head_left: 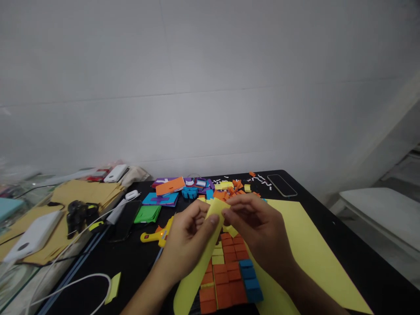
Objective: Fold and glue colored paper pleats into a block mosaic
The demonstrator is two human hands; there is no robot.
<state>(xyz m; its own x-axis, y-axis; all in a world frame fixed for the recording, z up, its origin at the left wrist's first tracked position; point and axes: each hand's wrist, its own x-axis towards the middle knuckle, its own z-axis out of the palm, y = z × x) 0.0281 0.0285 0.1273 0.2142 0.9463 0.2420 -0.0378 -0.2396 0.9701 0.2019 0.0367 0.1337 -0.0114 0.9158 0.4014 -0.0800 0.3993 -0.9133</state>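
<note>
A long yellow paper strip is held up by its far end over the table. My left hand is closed round it, thumb on top. At the same end my right hand pinches the strip's corner, fingers bent. Beneath and between the hands lie rows of small folded orange paper pieces, with blue pieces at their right edge and a few yellow ones among them. A large yellow sheet lies flat under my right forearm.
A yellow glue gun lies left of my left hand. Behind are green paper, blue and orange paper pieces and scraps. A phone rests at the back right. Brown envelopes, white cables and a white power bank occupy the left.
</note>
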